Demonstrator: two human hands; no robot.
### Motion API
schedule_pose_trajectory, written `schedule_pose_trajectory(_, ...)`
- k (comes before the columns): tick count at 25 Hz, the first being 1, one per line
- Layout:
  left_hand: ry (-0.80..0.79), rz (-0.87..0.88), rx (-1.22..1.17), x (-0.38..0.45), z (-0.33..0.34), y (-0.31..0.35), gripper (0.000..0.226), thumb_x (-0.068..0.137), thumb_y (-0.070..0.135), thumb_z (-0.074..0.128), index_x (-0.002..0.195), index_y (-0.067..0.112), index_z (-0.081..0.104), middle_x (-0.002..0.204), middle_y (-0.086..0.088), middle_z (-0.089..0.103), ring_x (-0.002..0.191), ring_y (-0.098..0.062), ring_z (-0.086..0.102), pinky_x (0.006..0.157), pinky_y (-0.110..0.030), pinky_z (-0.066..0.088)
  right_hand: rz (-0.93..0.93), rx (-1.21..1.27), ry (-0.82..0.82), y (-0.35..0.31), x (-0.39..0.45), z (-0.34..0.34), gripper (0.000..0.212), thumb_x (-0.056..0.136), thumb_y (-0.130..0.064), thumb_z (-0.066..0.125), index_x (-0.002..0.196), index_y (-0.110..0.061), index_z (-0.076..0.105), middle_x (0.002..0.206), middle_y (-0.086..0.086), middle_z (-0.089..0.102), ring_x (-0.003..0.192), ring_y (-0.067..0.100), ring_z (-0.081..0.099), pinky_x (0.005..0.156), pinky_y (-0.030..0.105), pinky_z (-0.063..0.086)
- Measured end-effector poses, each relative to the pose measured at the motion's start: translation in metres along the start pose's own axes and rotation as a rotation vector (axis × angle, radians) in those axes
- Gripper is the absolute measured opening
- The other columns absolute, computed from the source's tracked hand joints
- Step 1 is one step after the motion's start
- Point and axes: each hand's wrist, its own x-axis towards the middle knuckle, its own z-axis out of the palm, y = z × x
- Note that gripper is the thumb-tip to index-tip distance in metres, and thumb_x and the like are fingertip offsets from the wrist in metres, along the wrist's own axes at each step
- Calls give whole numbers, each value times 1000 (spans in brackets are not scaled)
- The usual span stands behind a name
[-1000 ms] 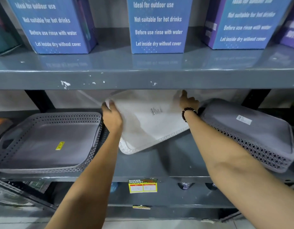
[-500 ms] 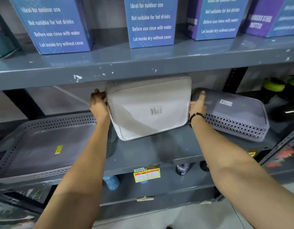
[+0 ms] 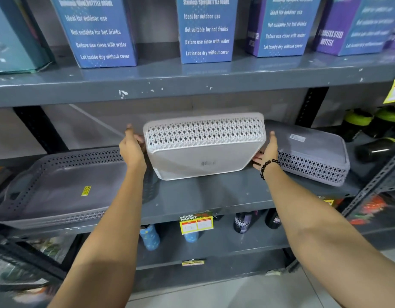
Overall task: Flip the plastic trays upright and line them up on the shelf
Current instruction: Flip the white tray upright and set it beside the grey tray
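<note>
A: From the head camera, what are the hands doing?

B: Both are on the white tray (image 3: 204,150). The left hand (image 3: 132,147) presses against its left end, the right hand (image 3: 267,152) against its right end, fingers wrapped round the edges, so the tray is gripped between them.

A: And how does the tray sit?

B: Tilted. Its smooth bottom faces the camera and slopes down, the latticed side wall faces up, and its lower edge looks to touch the grey shelf (image 3: 205,196), roughly in the middle.

A: The other trays?

B: A grey tray (image 3: 58,192) lies upright at the left of the same shelf, open side up, with a yellow sticker inside. Another grey one, the upside-down tray (image 3: 312,156), lies at the right, bottom up, just beside the right hand.

A: Anything around them?

B: Blue boxes (image 3: 206,30) stand on the shelf above, and a price label (image 3: 196,222) hangs on the shelf's front edge.
</note>
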Motion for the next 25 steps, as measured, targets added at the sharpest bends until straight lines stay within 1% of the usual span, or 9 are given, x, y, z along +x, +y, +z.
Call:
schedule_pose_trajectory(2, 4, -16, 45, -4, -7, -2, 54, 91, 45, 49, 46, 15, 41, 54, -1, 49, 53, -14, 45, 70, -29, 40, 21, -85, -39, -3, 4, -7, 83, 80, -76, 33, 127, -11, 54, 113, 11, 60, 112, 28, 55, 107, 45, 37)
schedule_pose_trajectory(4, -24, -58, 107, -9, -14, -6, 41, 89, 35, 58, 55, 19, 43, 54, 4, 53, 60, -15, 49, 66, -25, 41, 77, -190, -128, -4, 4, -15, 79, 73, -78, 42, 110, -11, 62, 98, 10, 66, 94, 26, 64, 93, 42, 50)
schedule_pose_trajectory(6, -56, -73, 216, -11, -22, -15, 24, 87, 17, 61, 66, 20, 49, 67, 7, 59, 80, -19, 52, 74, -26, 39, 127, -292, -212, -1, 6, -18, 61, 74, -68, 53, 95, -12, 64, 79, 9, 68, 67, 21, 69, 68, 33, 59)
schedule_pose_trajectory(8, -86, -45, 405, -12, -31, -29, 13, 85, 0, 57, 88, 12, 60, 92, -1, 63, 93, -19, 52, 80, -25, 37, 119, -416, -251, 13, 19, -19, 34, 85, -43, 58, 90, -10, 63, 61, 4, 60, 46, 15, 59, 49, 23, 51)
schedule_pose_trajectory(10, -83, -1, 566, -13, -37, -46, 32, 85, -9, 49, 111, 5, 62, 111, -9, 66, 104, -24, 59, 87, -27, 44, 89, -585, -215, 23, 31, -20, 42, 79, -28, 65, 111, -1, 62, 85, 9, 66, 69, 22, 64, 69, 31, 55)
schedule_pose_trajectory(13, -44, 49, 659, -16, -36, -58, 40, 84, -16, 42, 117, -1, 59, 122, -17, 64, 114, -30, 60, 97, -32, 47, -14, -775, -217, 25, 37, -17, 44, 86, -14, 59, 127, 2, 54, 126, 14, 59, 116, 30, 58, 101, 37, 47)
schedule_pose_trajectory(17, -38, 122, 831, -25, -35, -67, 39, 86, -16, 42, 118, -3, 58, 119, -24, 64, 108, -39, 61, 89, -42, 50, -133, -873, -185, 20, 22, -6, 31, 91, -8, 45, 115, 3, 60, 103, 20, 61, 97, 28, 60, 86, 38, 49)
schedule_pose_trajectory(20, -66, 187, 1028, -27, -38, -72, 43, 87, -17, 43, 125, 0, 55, 120, -25, 62, 106, -40, 61, 87, -44, 52, -122, -836, -181, 25, 22, -2, 21, 93, -5, 42, 103, -5, 60, 85, 14, 55, 72, 22, 52, 64, 28, 42)
schedule_pose_trajectory(25, -80, 420, 1363, -19, -47, -71, 45, 84, -14, 50, 126, 1, 54, 128, -20, 53, 117, -37, 45, 92, -43, 44, -135, -816, -188, 41, 28, 6, 27, 97, -12, 37, 116, -15, 57, 93, 12, 49, 66, 18, 44, 63, 22, 37)
